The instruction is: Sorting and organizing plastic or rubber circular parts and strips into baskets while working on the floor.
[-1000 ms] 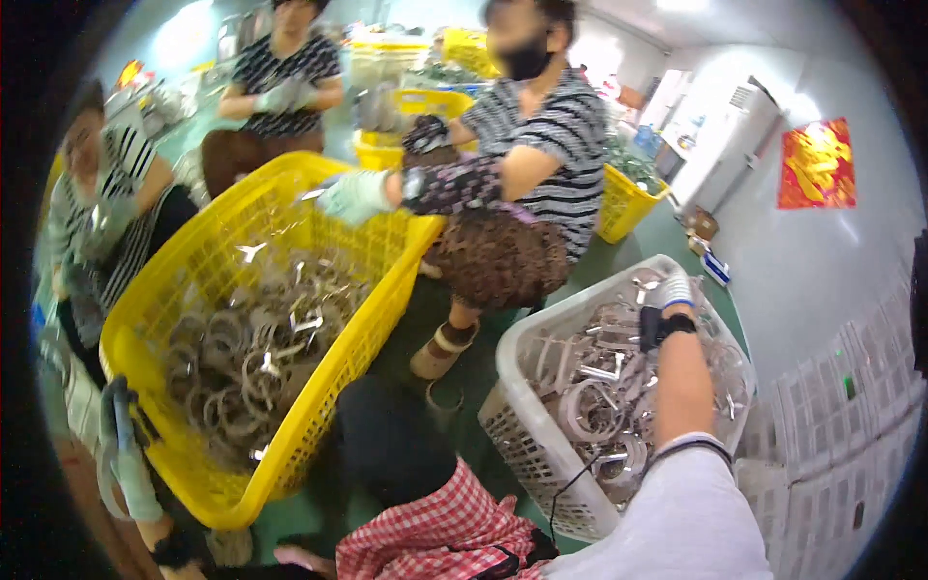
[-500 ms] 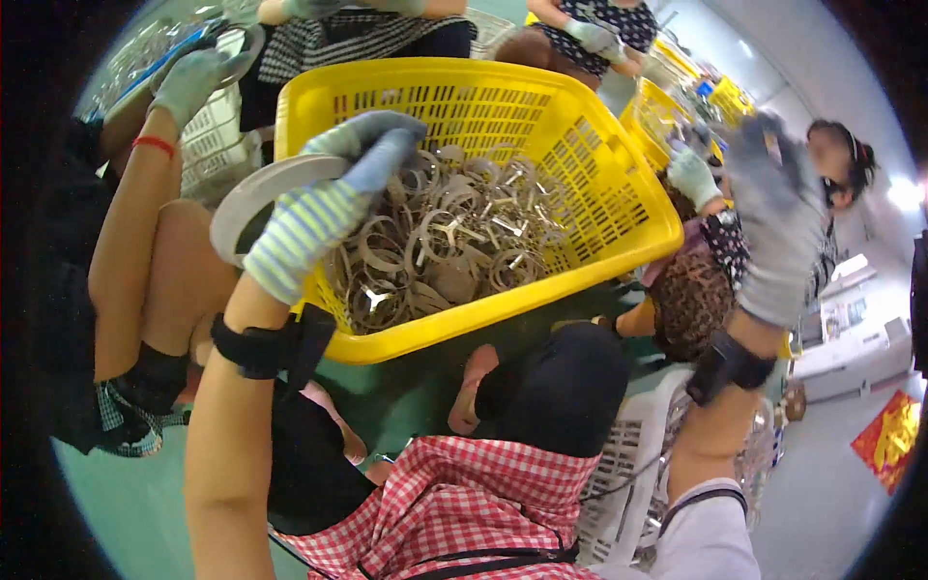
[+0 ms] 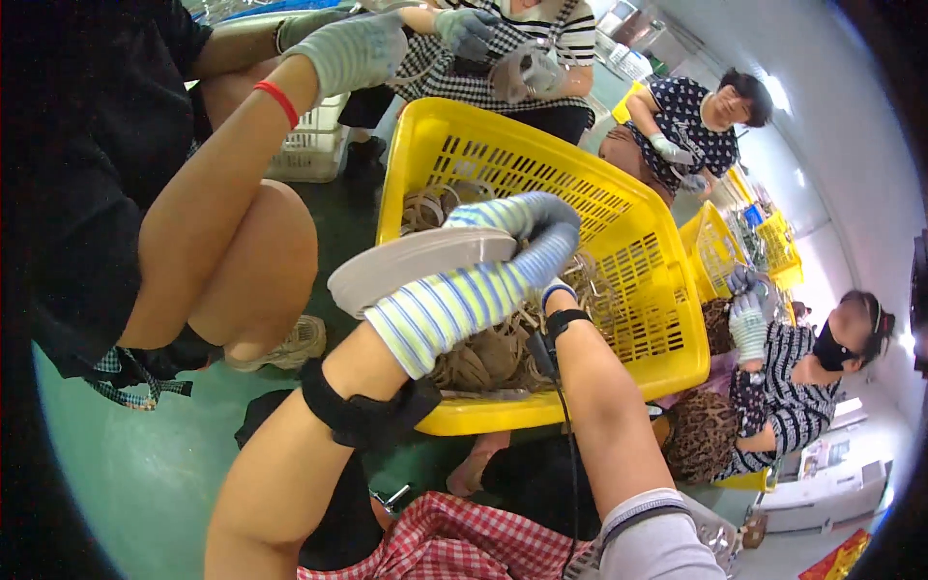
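A pale grey flat ring [image 3: 416, 263], seen nearly edge-on, is gripped by my left hand [image 3: 483, 280] in its striped, grey-fingered glove. That hand is over the yellow basket [image 3: 565, 416], its fingers curled beyond the ring. Many thin ring-shaped pieces [image 3: 488, 358] lie heaped in the basket. My right hand [image 3: 554, 289] reaches in behind the left one; only a bit of glove at its wrist shows, and its fingers are hidden. Black bands circle both my wrists.
At the left, close by, a person's gloved hand [image 3: 353, 53] with a red wristband holds a ring. Across the basket, another person's gloved hand [image 3: 527, 72] holds a clear piece. More workers and yellow baskets [image 3: 710, 246] are at the right. A white crate [image 3: 314, 140] stands on the floor.
My right hand has come from the raised right side down into the basket. My left hand has shifted right with the ring, and the view has turned.
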`<state>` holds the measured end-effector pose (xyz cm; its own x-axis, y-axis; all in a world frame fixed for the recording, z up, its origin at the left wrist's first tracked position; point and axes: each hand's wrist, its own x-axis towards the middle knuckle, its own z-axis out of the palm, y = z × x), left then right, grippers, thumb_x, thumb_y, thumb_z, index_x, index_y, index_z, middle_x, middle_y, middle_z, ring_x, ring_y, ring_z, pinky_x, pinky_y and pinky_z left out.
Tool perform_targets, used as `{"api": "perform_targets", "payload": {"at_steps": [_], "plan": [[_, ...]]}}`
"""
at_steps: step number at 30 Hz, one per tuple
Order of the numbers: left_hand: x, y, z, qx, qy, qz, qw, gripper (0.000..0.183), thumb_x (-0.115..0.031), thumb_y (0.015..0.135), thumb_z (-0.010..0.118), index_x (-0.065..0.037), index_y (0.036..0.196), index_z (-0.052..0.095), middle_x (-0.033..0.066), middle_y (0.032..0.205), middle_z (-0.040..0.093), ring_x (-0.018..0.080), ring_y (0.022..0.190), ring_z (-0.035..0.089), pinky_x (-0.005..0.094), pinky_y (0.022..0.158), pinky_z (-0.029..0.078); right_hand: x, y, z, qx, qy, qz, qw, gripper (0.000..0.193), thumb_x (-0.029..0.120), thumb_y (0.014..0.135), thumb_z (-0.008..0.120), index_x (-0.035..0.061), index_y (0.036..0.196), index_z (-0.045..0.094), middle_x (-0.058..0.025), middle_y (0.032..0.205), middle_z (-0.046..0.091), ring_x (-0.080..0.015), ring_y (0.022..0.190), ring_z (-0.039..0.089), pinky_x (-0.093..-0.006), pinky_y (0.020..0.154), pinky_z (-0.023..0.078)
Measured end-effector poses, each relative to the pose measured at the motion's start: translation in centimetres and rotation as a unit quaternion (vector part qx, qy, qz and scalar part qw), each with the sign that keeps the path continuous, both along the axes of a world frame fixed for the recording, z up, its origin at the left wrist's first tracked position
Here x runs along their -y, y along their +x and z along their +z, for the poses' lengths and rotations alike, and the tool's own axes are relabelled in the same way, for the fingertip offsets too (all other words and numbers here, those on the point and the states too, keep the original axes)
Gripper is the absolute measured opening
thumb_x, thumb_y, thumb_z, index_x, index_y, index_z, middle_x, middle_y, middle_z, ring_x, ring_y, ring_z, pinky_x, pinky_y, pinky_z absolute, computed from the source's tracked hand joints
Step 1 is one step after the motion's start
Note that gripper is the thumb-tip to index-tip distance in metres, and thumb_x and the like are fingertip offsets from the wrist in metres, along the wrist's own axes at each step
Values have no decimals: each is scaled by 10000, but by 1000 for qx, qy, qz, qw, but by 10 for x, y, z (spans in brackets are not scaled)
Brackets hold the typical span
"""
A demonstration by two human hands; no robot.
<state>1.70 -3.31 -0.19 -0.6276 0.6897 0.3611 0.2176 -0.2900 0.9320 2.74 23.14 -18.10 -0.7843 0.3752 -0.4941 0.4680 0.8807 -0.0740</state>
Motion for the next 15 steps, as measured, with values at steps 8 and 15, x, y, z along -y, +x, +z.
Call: {"api": "perform_targets", "payload": {"at_steps": [8, 15], "plan": [[-10, -7, 4, -7, -19, -25, 999, 233, -177, 916, 556, -38, 1092, 621, 20, 844, 626, 65, 753, 546, 234, 687, 466, -41, 38, -15, 199, 29, -166, 965, 497, 356, 900, 468, 63, 1302, 486, -134, 1377, 454, -325, 1226, 462, -450, 999, 376], [-19, -1, 20, 12, -15, -88, 996, 258, -206, 916, 558, -37, 1101, 620, 34, 865, 634, 75, 776, 553, 243, 716, 464, -197, 61, -92, -130, 141, 115, 975, 327, 248, 955, 405, 96, 1196, 564, -154, 1276, 535, -275, 1187, 483, -369, 1013, 360]]}}
